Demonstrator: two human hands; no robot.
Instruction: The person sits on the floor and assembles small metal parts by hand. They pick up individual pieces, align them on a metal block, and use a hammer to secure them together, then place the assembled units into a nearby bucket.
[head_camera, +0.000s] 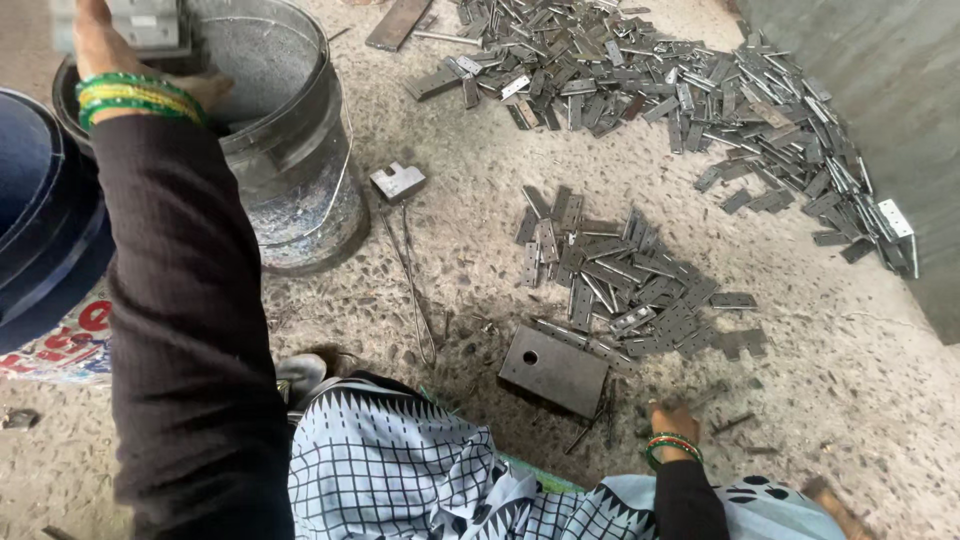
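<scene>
Head view, looking down at a gritty floor. Left hand (110, 40), wrist ringed by green bangles, is closed around stacked metal hinges (140, 25) above a grey metal bucket (300, 150). Right hand (672, 418) is pressed to the floor beside a steel block (553, 370); its grip cannot be told. A red-and-white printed package (65, 345) is seen at left. Loose hinges (630, 280) are heaped nearby.
</scene>
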